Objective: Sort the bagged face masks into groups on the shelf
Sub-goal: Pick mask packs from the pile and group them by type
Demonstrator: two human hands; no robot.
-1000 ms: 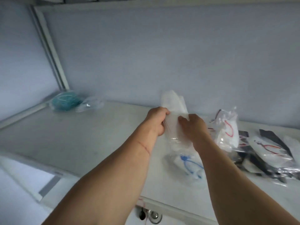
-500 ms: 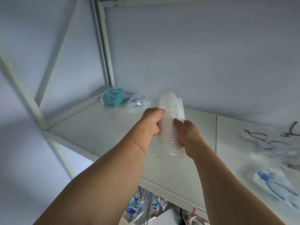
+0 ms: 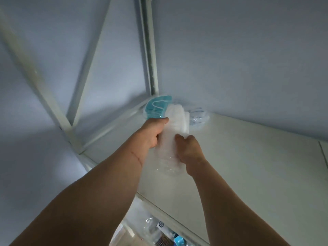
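A white face mask in a clear bag [image 3: 173, 132] stands almost upright between both hands above the white shelf [image 3: 248, 166]. My left hand [image 3: 153, 132] grips its left edge, and my right hand [image 3: 189, 150] pinches its right edge lower down. Just behind it, in the shelf's back left corner, lie a bagged teal mask [image 3: 157, 107] and a clear bagged mask with blue marks [image 3: 198, 118]. The held bag's top overlaps both of them in the view.
White metal uprights and a diagonal brace [image 3: 88, 63] frame the shelf's left end. A pale wall closes the back. Below the shelf's front edge, several bagged items [image 3: 165, 231] lie on a lower level.
Both hands have carried the white bagged mask to the left, up to the teal and clear bags in the corner. The pile of mixed bagged masks on the right has left the view.
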